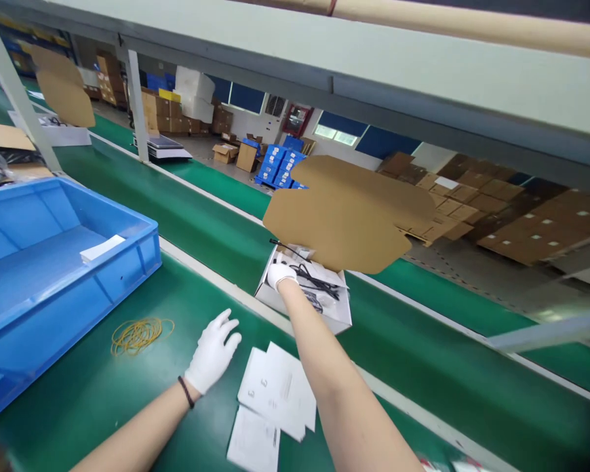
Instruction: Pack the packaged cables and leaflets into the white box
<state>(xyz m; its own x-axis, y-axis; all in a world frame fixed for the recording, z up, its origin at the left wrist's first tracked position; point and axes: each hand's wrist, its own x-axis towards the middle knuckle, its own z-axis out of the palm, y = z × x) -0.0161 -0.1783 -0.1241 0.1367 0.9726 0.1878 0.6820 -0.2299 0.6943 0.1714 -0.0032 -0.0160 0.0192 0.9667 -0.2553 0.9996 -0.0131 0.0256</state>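
Note:
My right hand (pixel 281 274), in a white glove, reaches into the left end of an open white box (pixel 341 318). Its fingers look bent together among the contents; what they hold, if anything, is hidden. Black cables (pixel 319 280) lie in the box beside it, and one thin cable end sticks out past the fingers. The box's large brown cardboard lid (pixel 349 213) stands up at the back. Over the green bench my left hand (pixel 211 354), also gloved, is open with its fingers apart. White printed booklets (pixel 280 390) lie in a loose pile just right of it.
A blue plastic bin (pixel 132 255) stands at left with a stack of white paper (pixel 102 249) inside. Yellow rubber bands (pixel 137 336) lie near it. The box sits on a green conveyor (pixel 423 347) beyond a pale rail. An overhead beam (pixel 373 72) crosses above.

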